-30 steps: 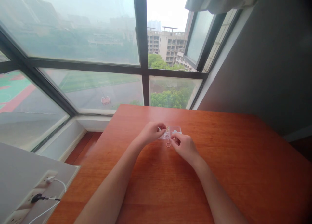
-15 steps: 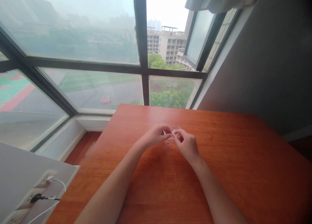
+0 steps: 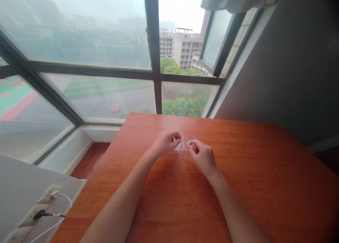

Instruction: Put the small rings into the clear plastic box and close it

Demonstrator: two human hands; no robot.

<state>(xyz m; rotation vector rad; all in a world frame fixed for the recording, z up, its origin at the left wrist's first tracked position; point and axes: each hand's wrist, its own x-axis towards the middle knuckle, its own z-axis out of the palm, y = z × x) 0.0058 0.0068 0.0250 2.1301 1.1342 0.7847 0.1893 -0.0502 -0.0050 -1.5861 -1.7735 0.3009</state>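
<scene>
A small clear plastic case with whitish bits in it lies on the wooden table, partly covered by my hands. Over its left part, my left hand has thumb and fingertips pinched together; anything between them is too small to make out. My right hand is at the case's right part, its thumb and forefinger closed on a small whitish piece whose kind I cannot tell. A thin pale ring lies flat on the table just in front of the case, between my hands.
The reddish-brown table reaches to the dark-framed window. To the left, a low white wall carries sockets with a black plug and white cables. A grey wall rises on the right.
My left hand has moved slightly left and up, away from the right fingertips, uncovering more of the case. My right hand and the ring have hardly moved.
</scene>
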